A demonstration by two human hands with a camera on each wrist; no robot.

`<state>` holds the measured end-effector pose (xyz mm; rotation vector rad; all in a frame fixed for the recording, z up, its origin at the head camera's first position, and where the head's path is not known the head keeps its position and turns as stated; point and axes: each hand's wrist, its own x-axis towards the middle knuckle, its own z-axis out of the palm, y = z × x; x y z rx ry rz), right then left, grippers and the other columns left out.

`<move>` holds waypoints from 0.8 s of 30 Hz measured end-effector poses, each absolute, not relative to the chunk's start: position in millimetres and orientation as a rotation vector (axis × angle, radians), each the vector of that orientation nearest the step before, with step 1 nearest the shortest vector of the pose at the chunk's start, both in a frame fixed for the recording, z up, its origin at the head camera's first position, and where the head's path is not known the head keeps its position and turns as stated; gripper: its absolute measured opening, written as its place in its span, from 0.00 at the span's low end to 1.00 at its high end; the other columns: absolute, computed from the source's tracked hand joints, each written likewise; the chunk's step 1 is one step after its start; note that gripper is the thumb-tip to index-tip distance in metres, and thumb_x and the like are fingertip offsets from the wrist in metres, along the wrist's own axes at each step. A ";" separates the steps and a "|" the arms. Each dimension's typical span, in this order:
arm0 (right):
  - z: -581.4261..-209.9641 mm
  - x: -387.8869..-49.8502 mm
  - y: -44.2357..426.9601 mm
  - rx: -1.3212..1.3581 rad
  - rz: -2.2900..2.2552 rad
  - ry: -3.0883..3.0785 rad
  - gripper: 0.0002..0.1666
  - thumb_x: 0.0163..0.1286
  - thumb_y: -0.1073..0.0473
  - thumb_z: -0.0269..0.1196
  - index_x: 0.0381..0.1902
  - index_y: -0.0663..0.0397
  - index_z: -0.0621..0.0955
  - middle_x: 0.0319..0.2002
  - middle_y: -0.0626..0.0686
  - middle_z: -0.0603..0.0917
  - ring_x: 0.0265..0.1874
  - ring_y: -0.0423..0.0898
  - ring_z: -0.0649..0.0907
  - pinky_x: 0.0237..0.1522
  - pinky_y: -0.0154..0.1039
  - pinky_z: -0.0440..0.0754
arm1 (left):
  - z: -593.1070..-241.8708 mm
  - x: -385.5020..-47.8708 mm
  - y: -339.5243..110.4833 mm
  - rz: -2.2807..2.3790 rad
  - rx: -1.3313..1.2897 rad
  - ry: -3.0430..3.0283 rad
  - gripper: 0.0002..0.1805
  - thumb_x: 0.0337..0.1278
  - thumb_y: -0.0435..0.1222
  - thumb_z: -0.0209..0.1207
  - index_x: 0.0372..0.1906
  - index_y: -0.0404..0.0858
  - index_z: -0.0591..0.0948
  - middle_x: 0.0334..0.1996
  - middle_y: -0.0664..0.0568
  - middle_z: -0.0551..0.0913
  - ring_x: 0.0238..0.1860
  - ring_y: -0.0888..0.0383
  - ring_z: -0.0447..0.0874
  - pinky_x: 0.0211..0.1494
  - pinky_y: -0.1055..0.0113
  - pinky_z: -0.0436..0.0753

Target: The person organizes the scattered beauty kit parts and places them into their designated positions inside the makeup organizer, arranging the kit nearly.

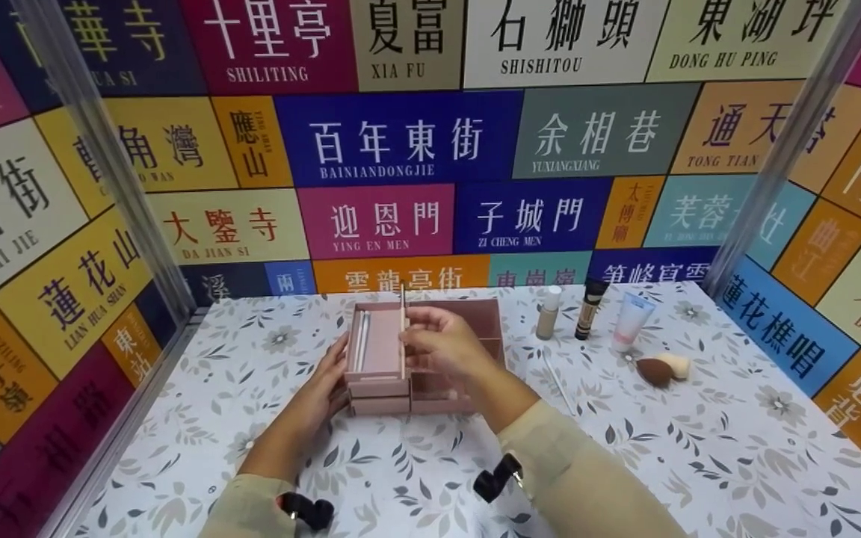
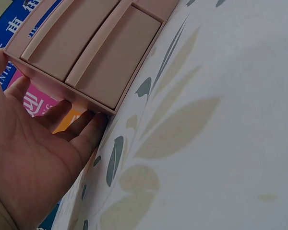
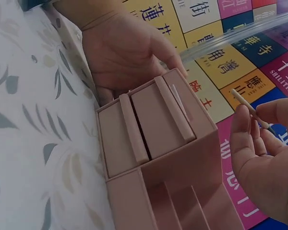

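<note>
A pink desk organizer [image 1: 378, 387] with two drawers [image 2: 117, 52] on its left side stands on the table. My left hand [image 1: 323, 377] rests against its left wall, fingers extended along the side in the left wrist view [image 2: 43, 139]. Above the organizer, my right hand [image 1: 449, 344] pinches a slim, pencil-like beige stick [image 3: 243, 101] between thumb and fingers. The stick stands nearly upright in the head view; its exact kind cannot be told. Slim pale sticks [image 1: 362, 340] lie in the organizer's shallow top tray. The open compartments on the right are partly hidden by my right hand.
Right of the organizer stand a beige bottle [image 1: 548, 315], a black tube [image 1: 588, 312] and a blue-pink tube [image 1: 632, 323]. Closer in lie a brown sponge [image 1: 655, 371], a cream-coloured piece [image 1: 679, 365] and a thin white stick [image 1: 559, 382]. Sign-covered walls enclose the table.
</note>
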<state>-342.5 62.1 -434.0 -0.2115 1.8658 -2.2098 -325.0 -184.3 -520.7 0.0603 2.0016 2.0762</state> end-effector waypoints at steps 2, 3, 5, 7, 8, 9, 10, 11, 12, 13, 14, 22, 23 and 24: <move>-432.0 -345.0 56.7 -0.227 -2.200 1.861 0.31 0.70 0.69 0.67 0.71 0.60 0.78 0.45 0.55 0.87 0.34 0.46 0.87 0.37 0.38 0.92 | -520.7 -324.7 -184.0 2.085 0.068 1.986 0.31 0.83 0.59 0.46 0.83 0.78 0.54 0.88 0.55 0.54 0.86 0.47 0.58 0.89 0.45 0.58; -431.0 -346.2 54.1 -0.234 -2.192 1.862 0.32 0.70 0.70 0.67 0.72 0.60 0.77 0.44 0.56 0.86 0.34 0.45 0.87 0.37 0.38 0.92 | -520.8 -324.5 -183.9 2.089 0.077 1.977 0.31 0.83 0.58 0.46 0.83 0.77 0.54 0.88 0.55 0.54 0.87 0.47 0.57 0.89 0.45 0.58; -429.3 -348.7 48.7 -0.233 -2.168 1.876 0.33 0.70 0.69 0.67 0.73 0.59 0.76 0.46 0.58 0.87 0.32 0.45 0.87 0.35 0.37 0.91 | -520.9 -324.0 -184.0 2.095 0.093 1.971 0.32 0.83 0.58 0.46 0.84 0.76 0.54 0.88 0.55 0.54 0.87 0.47 0.57 0.89 0.44 0.58; -428.0 -351.8 43.5 -0.232 -2.149 1.905 0.33 0.70 0.68 0.68 0.73 0.59 0.76 0.49 0.61 0.87 0.31 0.45 0.88 0.34 0.37 0.91 | -520.7 -324.2 -184.1 2.092 0.081 1.973 0.31 0.83 0.59 0.46 0.83 0.78 0.55 0.88 0.57 0.55 0.87 0.48 0.57 0.89 0.44 0.58; -427.3 -353.5 40.8 -0.229 -2.141 1.921 0.34 0.70 0.69 0.68 0.73 0.58 0.76 0.50 0.62 0.87 0.31 0.46 0.88 0.34 0.38 0.92 | -520.6 -324.0 -184.3 2.089 0.077 1.977 0.30 0.82 0.59 0.46 0.82 0.79 0.55 0.88 0.57 0.55 0.87 0.48 0.57 0.89 0.44 0.58; -427.0 -355.1 38.1 -0.226 -2.133 1.936 0.34 0.70 0.69 0.68 0.73 0.58 0.76 0.51 0.64 0.87 0.31 0.46 0.88 0.35 0.39 0.92 | -520.6 -323.9 -184.7 2.086 0.070 1.983 0.30 0.82 0.59 0.46 0.81 0.80 0.56 0.87 0.57 0.55 0.87 0.48 0.57 0.89 0.44 0.58; -427.3 -357.1 35.9 -0.222 -2.129 1.949 0.33 0.70 0.69 0.68 0.72 0.57 0.77 0.52 0.65 0.87 0.32 0.47 0.89 0.35 0.39 0.92 | -520.8 -323.6 -184.8 2.083 0.063 1.984 0.30 0.82 0.60 0.46 0.81 0.81 0.56 0.87 0.58 0.55 0.87 0.49 0.57 0.89 0.44 0.58; -428.2 -359.3 33.6 -0.221 -2.123 1.969 0.33 0.70 0.69 0.68 0.72 0.58 0.77 0.52 0.65 0.87 0.33 0.48 0.89 0.36 0.40 0.93 | -520.6 -323.3 -184.7 2.081 0.051 1.981 0.29 0.82 0.60 0.46 0.80 0.82 0.57 0.87 0.59 0.56 0.87 0.50 0.57 0.89 0.45 0.58; -429.3 -361.4 31.6 -0.220 -2.126 1.980 0.32 0.70 0.70 0.68 0.71 0.59 0.77 0.52 0.65 0.87 0.35 0.49 0.89 0.38 0.41 0.93 | -520.9 -323.1 -185.0 2.076 0.056 1.984 0.29 0.82 0.60 0.46 0.80 0.82 0.57 0.87 0.59 0.55 0.87 0.49 0.57 0.89 0.45 0.57; -430.6 -363.3 29.8 -0.215 -2.124 1.994 0.32 0.70 0.71 0.67 0.71 0.60 0.78 0.52 0.66 0.87 0.37 0.49 0.89 0.40 0.41 0.93 | -521.0 -322.7 -185.2 2.072 0.055 1.986 0.29 0.82 0.60 0.46 0.80 0.82 0.57 0.87 0.59 0.55 0.87 0.49 0.57 0.89 0.45 0.58; -431.8 -364.7 28.2 -0.204 -2.121 2.007 0.32 0.69 0.71 0.67 0.71 0.60 0.78 0.51 0.65 0.87 0.38 0.50 0.89 0.41 0.41 0.94 | -521.1 -322.8 -185.3 2.069 0.050 1.986 0.29 0.82 0.60 0.46 0.80 0.83 0.57 0.87 0.59 0.55 0.87 0.50 0.57 0.89 0.45 0.58; -434.6 -369.4 20.6 -0.118 -2.070 2.111 0.31 0.68 0.73 0.68 0.69 0.61 0.79 0.48 0.59 0.87 0.35 0.47 0.89 0.40 0.40 0.93 | -521.2 -325.8 -185.2 2.087 0.091 1.979 0.30 0.83 0.58 0.46 0.82 0.79 0.56 0.88 0.58 0.54 0.86 0.49 0.58 0.88 0.46 0.59; -434.3 -369.6 20.1 -0.111 -2.050 2.134 0.31 0.68 0.73 0.69 0.69 0.61 0.79 0.48 0.59 0.87 0.34 0.46 0.89 0.39 0.39 0.93 | -521.1 -326.0 -185.0 2.091 0.085 1.972 0.30 0.82 0.58 0.47 0.81 0.79 0.57 0.88 0.59 0.54 0.86 0.49 0.59 0.88 0.46 0.59; -433.8 -369.9 19.6 -0.110 -2.024 2.162 0.31 0.68 0.72 0.69 0.69 0.61 0.79 0.49 0.59 0.87 0.33 0.46 0.89 0.39 0.39 0.93 | -521.0 -326.0 -185.0 2.089 0.086 1.971 0.30 0.82 0.58 0.47 0.81 0.79 0.57 0.88 0.59 0.54 0.86 0.49 0.58 0.88 0.46 0.59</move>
